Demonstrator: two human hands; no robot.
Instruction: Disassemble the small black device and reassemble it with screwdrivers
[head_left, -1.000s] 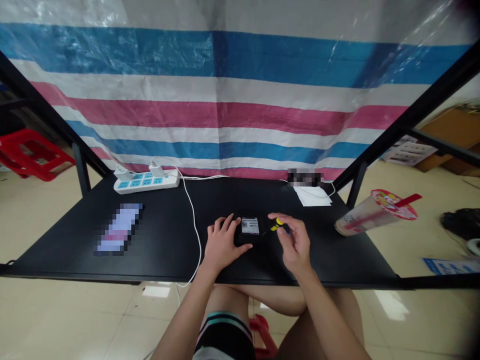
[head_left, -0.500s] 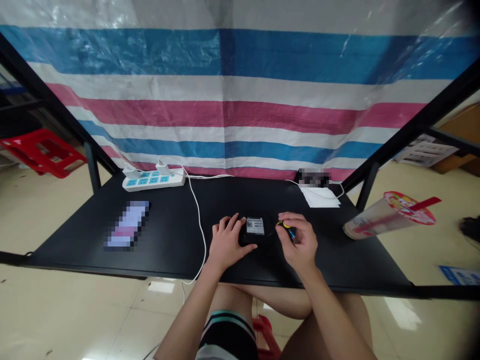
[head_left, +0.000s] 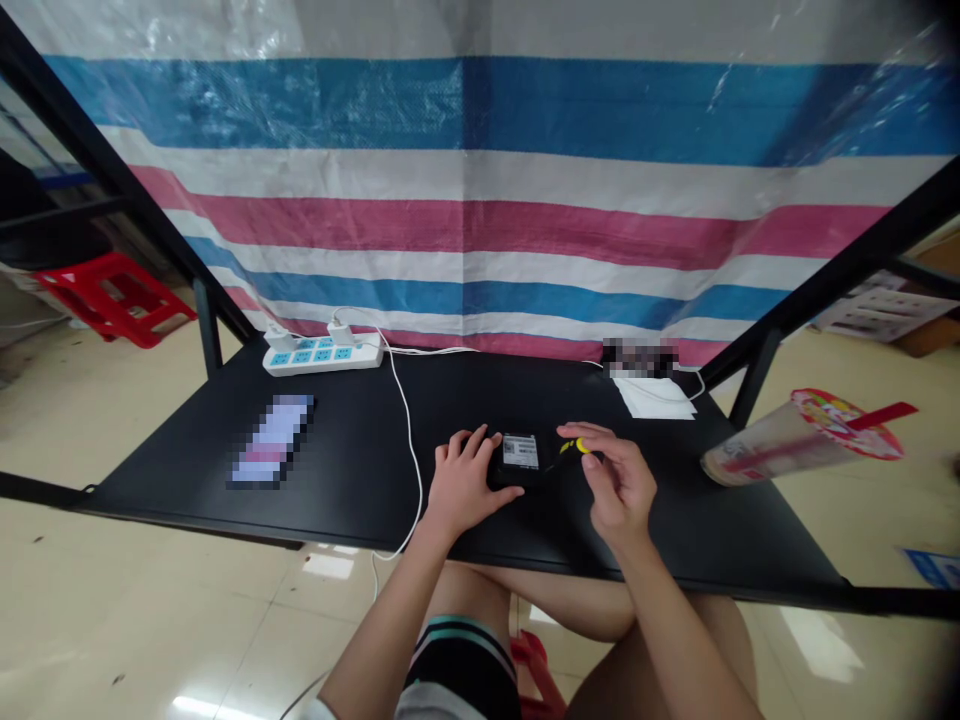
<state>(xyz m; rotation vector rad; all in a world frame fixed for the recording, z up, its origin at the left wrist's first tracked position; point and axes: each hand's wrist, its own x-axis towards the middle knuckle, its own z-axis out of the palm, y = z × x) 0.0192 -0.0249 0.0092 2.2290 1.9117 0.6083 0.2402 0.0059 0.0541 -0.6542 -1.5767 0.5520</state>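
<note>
A small flat black device (head_left: 520, 452) with a white printed label lies on the black table. My left hand (head_left: 465, 482) grips its left end, index fingertip at the far corner and thumb along the near edge. Just right of the device, my right hand (head_left: 624, 485) pinches a black-and-yellow screwdriver-like tool (head_left: 581, 446) between thumb and fingers. The tool lies nearly level, its round yellow end at the fingertips and its darker part toward the device. Its tip is too small and dark to make out.
On the table (head_left: 360, 450) lie a phone (head_left: 274, 440), a white power strip (head_left: 322, 356) with plugs, and a white cable (head_left: 411, 440). White paper (head_left: 652, 397) rests by a blurred black item. A tilted-looking drink cup (head_left: 795, 440) stands right; a striped sheet (head_left: 480, 180) hangs behind.
The tool in my right hand has turned from pointing down toward the palm to lying level toward the device. My left hand stays on the device. The whole view has shifted slightly.
</note>
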